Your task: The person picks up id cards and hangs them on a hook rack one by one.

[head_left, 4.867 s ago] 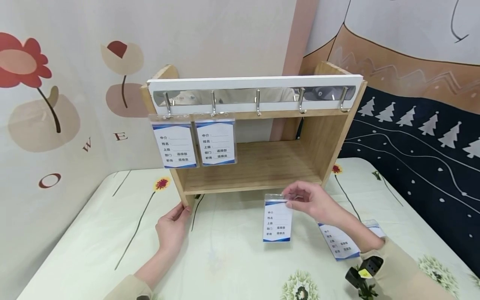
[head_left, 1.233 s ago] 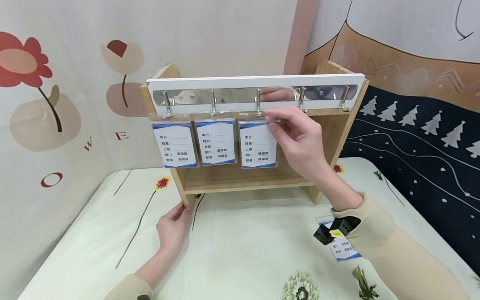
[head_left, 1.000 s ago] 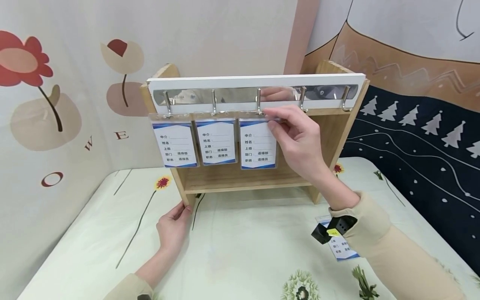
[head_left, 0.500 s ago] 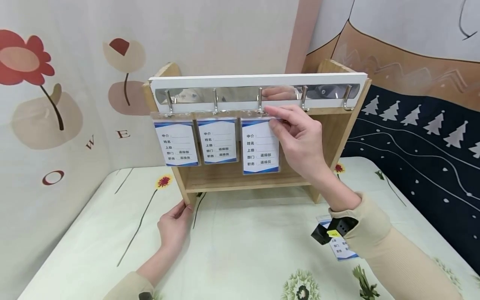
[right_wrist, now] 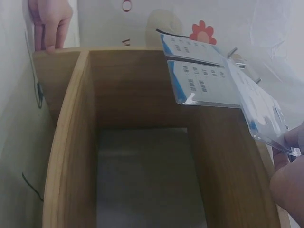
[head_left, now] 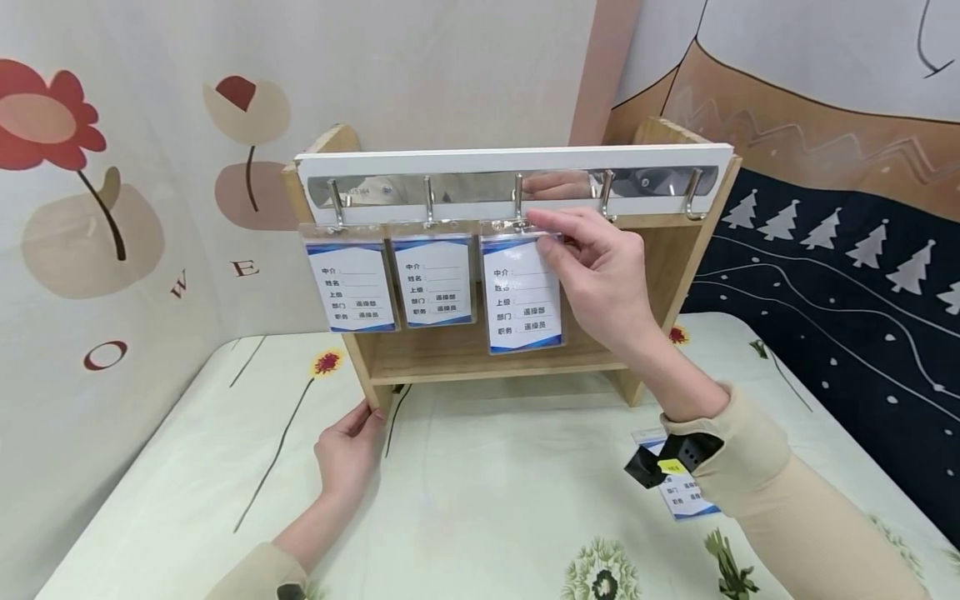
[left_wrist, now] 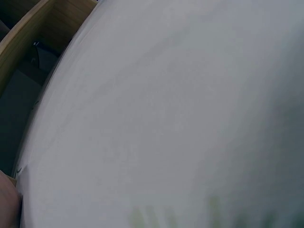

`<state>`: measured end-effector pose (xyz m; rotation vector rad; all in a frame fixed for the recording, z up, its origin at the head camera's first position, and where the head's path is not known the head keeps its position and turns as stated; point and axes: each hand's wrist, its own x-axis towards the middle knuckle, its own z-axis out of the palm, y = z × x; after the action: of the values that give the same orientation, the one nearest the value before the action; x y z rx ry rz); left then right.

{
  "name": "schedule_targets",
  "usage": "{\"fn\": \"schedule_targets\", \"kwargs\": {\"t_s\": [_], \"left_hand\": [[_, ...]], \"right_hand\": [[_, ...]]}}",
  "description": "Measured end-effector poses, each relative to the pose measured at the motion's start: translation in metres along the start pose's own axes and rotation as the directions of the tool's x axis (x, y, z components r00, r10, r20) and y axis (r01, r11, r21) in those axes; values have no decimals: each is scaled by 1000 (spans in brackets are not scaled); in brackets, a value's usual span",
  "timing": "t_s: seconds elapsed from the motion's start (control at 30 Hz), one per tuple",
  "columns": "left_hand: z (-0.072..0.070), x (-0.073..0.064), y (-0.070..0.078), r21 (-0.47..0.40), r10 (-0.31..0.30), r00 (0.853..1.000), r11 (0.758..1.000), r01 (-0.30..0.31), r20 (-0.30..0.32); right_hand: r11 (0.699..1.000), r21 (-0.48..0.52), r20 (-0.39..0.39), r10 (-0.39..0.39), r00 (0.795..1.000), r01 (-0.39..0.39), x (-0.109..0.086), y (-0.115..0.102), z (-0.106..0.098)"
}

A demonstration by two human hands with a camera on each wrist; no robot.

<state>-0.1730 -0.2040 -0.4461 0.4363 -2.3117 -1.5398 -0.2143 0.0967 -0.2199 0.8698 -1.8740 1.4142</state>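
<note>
My right hand [head_left: 600, 271] pinches the upper right corner of an ID badge [head_left: 522, 292] in a clear sleeve. The badge's top edge is right at the tip of the middle hook [head_left: 517, 200], and its lower end tilts out towards me. Two more badges, the far-left badge [head_left: 351, 287] and the one beside it [head_left: 433, 282], hang from the first two hooks. Low on the left, my left hand [head_left: 348, 454] grips the bottom front corner of the wooden shelf [head_left: 480, 362]. In the right wrist view the held badge [right_wrist: 259, 111] slants away from the hanging ones.
A white rail [head_left: 450, 158] with several metal hooks runs across the shelf's top front; the two right hooks carry nothing. Another badge [head_left: 684, 497] lies on the flowered cloth [head_left: 480, 500], partly behind my right wrist camera [head_left: 675, 458].
My right hand has raised the badge from above the cloth to the middle hook. In the last second its lower edge has swung outward and a little lower. My left hand stays on the shelf corner.
</note>
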Motion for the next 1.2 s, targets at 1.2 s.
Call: {"fn": "schedule_targets", "kwargs": {"t_s": [1.2], "left_hand": [[0, -1, 0, 6, 26, 1000, 1000, -26, -9]], "right_hand": [[999, 0, -145, -34, 989, 34, -28, 28, -2]]}}
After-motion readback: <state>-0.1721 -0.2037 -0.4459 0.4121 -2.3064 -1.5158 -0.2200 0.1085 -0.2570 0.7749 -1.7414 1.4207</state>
